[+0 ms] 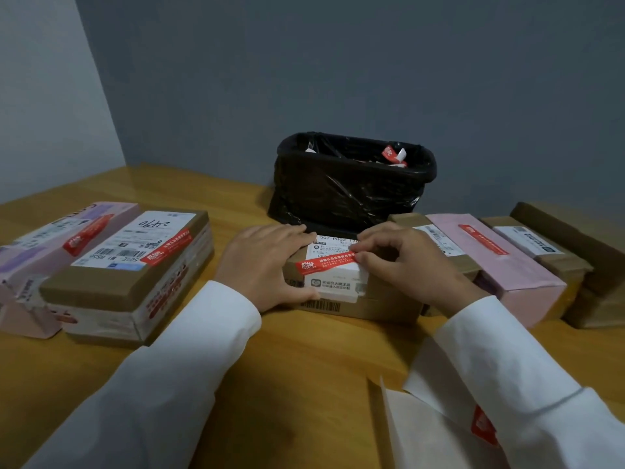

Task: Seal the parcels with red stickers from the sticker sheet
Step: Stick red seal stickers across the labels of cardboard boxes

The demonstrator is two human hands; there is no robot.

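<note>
A small brown parcel [351, 292] lies on the wooden counter [287, 384], just in front of the black-lined bin [351, 184]. A red sticker [326, 263] runs aslant across the parcel's white label. The left hand [267, 262] lies with straight fingers on the parcel's left side, thumb along its near edge, steadying it. The right hand [406, 262] has curled fingers, and its fingertips pinch or press the sticker's right end. Left of the parcel stand two parcels [128, 275] bearing red stickers; right of it, a pink parcel [497, 258] with a sticker and more brown ones. The sticker sheet [439, 434] lies nearer the person than the parcel, under the right sleeve.
</note>
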